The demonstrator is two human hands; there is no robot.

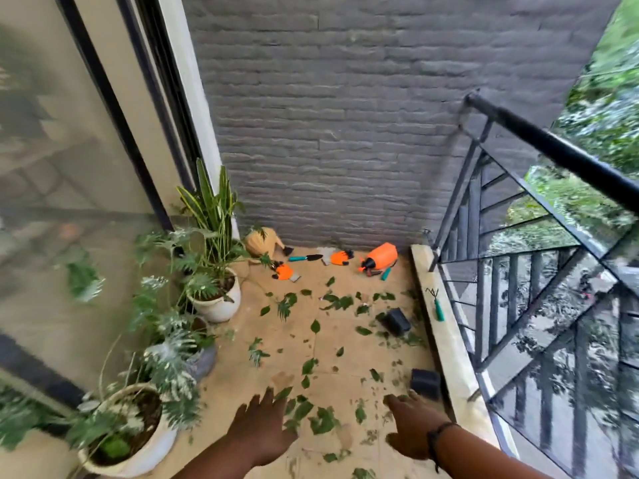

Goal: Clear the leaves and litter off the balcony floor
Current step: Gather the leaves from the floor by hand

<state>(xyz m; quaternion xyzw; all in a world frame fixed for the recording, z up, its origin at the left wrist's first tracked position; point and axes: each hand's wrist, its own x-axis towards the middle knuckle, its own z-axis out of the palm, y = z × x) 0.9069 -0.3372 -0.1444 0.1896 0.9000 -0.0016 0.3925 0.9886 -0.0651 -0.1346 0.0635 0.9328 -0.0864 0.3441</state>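
Along the left runs a sliding glass door (69, 188) with a dark frame. In front of it stand the plants: a white pot (135, 454) nearest us with pale-flecked foliage, a grey pot (204, 361) half hidden behind leaves, and farther back another white pot (221, 302) with tall sword-shaped leaves.

The left hand (261, 430) reaches forward over the tan balcony floor (242, 382), palm down, fingers straight and spread, holding nothing. Just beyond its fingertips lies a cluster of green leaves (321, 420), and more of them are scattered across the tiles toward the grey brick wall (345, 133), thickest in the middle of the floor.

At the foot of that wall sits a row of garden gear: a tan bag-like thing (262, 242) in the corner, an orange glove (285, 272), a trowel (304, 258) with a teal handle, a second orange glove (340, 257), and an orange spray bottle (380, 257) lying on its side.

Nearer, a small black pot (397, 321) lies tipped over among the leaves. The right hand (415, 426) is also stretched out low, fingers loose and extended, gripping nothing; a dark band circles its wrist. Just past it another black pot (426, 383) rests against the pale curb (449, 340). On the curb lies a small hand rake (436, 304) with a teal handle. Beyond stands the black metal railing (553, 150), with green trees outside.
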